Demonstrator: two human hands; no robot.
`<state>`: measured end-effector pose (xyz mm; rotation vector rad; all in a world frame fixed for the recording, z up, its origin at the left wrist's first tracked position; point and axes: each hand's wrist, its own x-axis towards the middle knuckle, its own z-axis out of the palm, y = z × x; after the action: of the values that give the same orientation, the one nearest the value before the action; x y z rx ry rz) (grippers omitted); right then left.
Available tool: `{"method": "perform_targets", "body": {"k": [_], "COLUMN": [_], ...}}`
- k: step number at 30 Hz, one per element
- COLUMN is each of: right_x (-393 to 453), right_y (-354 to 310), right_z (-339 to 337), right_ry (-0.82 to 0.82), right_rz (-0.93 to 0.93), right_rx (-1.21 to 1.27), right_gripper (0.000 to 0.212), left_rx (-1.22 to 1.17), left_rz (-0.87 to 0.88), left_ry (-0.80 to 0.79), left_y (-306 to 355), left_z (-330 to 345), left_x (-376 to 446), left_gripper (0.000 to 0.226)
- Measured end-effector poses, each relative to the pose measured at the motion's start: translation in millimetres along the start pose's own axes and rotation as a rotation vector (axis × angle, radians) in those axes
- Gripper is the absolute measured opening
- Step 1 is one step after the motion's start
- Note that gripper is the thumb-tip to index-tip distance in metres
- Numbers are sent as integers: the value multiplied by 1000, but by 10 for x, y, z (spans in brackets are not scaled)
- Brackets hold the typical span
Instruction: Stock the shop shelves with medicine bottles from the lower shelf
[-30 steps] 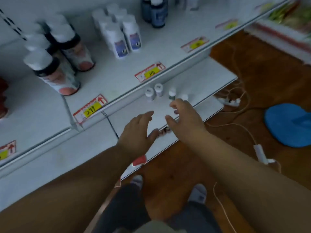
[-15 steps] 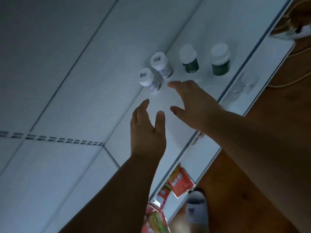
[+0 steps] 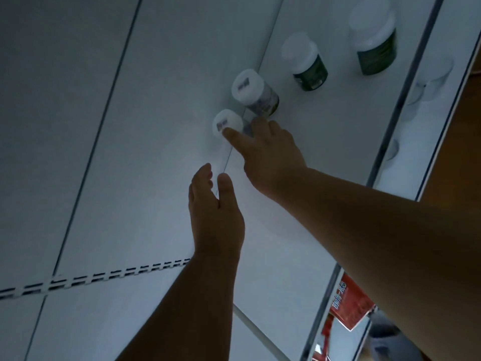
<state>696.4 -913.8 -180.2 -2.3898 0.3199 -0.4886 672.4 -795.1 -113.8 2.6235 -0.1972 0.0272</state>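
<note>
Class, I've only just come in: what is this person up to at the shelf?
A person reaches into a dim lower shelf with four medicine bottles. The right hand touches the cap of the nearest white bottle, its grip not yet clear. The left hand hovers open just behind, holding nothing. Two green-labelled bottles stand further along.

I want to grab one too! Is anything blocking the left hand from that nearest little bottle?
Nothing visible. The left hand is open, with bare shelf up to the nearest bottle; the right hand already touches it.

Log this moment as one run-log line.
right hand: fingers closing round nearest white-capped bottle | left hand: open, holds nothing | three other bottles standing on lower shelf
</note>
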Motion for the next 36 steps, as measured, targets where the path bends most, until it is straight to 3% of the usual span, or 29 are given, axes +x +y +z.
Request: {"method": "perform_targets", "body": {"k": [3,8,13,16,20,26,28,32,34,36], "right_x": [58,151,-36,-287,-669,-1030,-1055,-1000,-912,-820], "right_y": [-42,19,21,27,39,-3,-66,-239,-338,-440], "right_z": [59,125,-66,-380,-938,-2425,-3088,-4529,-5202,-5783], "right_ry": [62,109,280,210,-77,-199,-271,-359,-371,-387], "right_rz": [-11,-8,11,122,392,698,777,806,785,767], "right_rx": [5,82,510,733,995,1328,1461,1614,1625,1617], "right_gripper": [50,49,37,32,27,20,30,60,62,49], "left_rx": [-11,-36,-119,-126,-137,-108,-172,-328,-369,-427], "left_rz": [8,44,76,78,22,-62,-110,-95,-17,63], "left_ry": [11,18,69,50,-64,-230,-274,-362,-374,-365], "left_y": [-29,-67,-52,89,499,1635,2192,3405,3880,4224], "left_z": [10,-35,-95,-101,-166,-660,-954,-1596,-1839,-2026], "left_x": [53,101,118,-86,-577,-1455,-1689,-2072,-2168,-2225], "left_gripper": [44,44,42,47,59,66,59,30,33,52]}}
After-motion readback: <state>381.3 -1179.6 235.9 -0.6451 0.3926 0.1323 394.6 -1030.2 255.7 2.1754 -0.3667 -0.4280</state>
